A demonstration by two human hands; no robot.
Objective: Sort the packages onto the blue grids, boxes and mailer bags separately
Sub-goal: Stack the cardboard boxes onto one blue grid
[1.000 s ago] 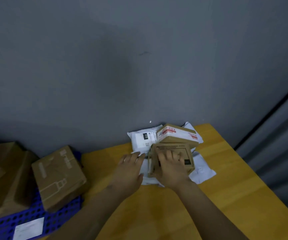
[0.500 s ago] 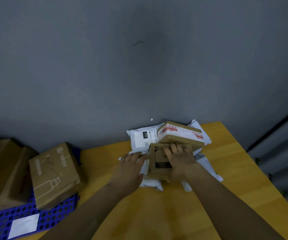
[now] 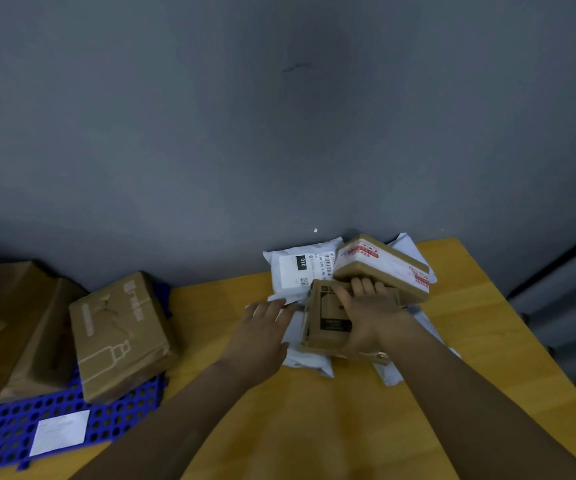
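Wooden table (image 3: 348,410) is bearing a blue grid (image 3: 9,431) at left, already holding brown boxes (image 3: 120,334); white mailer bags (image 3: 293,268) are lying by the wall (image 3: 279,133) under a small box (image 3: 328,317). Right hand (image 3: 373,313), flat a second ago, is now curling round that box, probably beginning the lift; left hand (image 3: 262,334) is staying open, pressing the bags

Every box (image 3: 328,320) is made of matt brown cardboard, the mailer bags (image 3: 293,268) of smooth, kinda shiny white plastic, the grid (image 3: 9,434) of hard blue plastic, and the table (image 3: 314,427) is finished in smooth wood.
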